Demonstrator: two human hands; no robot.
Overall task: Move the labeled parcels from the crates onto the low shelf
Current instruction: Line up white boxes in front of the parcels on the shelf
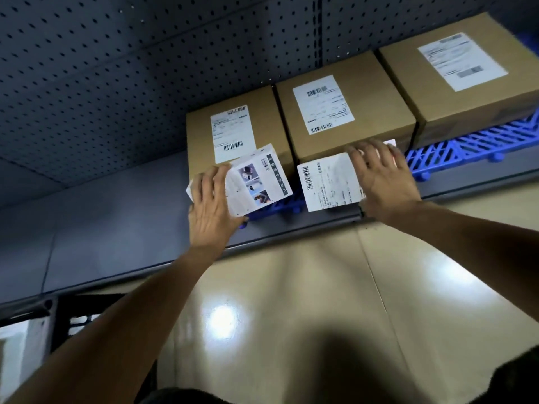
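Observation:
Three brown cardboard parcels with white labels stand in a row on the low grey shelf [122, 228]: a left one [201, 132], a middle one [370, 94] and a right one [455, 91]. In front of them lie two small white parcels. My left hand [208, 208] rests with straight fingers on the small white parcel printed with product pictures [256, 182]. My right hand [385, 176] lies flat on the other small white parcel with a barcode label [326, 185].
A blue plastic grid mat [466, 144] lies under the parcels along the shelf. A dark perforated back panel [116, 68] rises behind. A black crate [75, 319] shows at the lower left. Below is a glossy beige floor [291, 301].

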